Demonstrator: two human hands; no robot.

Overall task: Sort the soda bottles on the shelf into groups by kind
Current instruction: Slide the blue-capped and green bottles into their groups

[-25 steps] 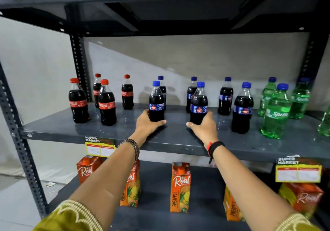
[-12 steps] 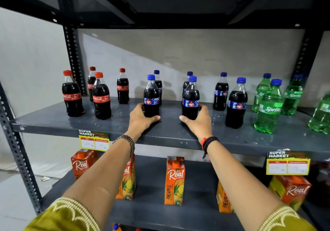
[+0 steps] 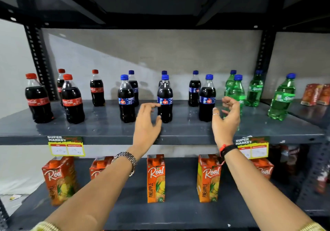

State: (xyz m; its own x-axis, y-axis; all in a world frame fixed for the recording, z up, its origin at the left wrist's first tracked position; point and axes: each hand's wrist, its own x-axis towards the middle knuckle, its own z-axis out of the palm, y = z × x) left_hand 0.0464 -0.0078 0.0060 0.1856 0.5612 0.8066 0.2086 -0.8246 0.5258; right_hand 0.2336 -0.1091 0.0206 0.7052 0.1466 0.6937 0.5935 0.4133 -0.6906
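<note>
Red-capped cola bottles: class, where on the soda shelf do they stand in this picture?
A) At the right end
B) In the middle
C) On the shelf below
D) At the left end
D: the four red-capped cola bottles stand at the left end of the shelf, left of the blue-capped ones.

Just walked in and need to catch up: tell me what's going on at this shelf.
A person is sorting soda bottles by kind on the shelf. Red-capped colas stand left, blue-capped colas in the middle, green Sprite bottles right. Both hands are open and hold nothing: the left hand is beside a blue-capped bottle, the right hand between another and the Sprites.
</note>
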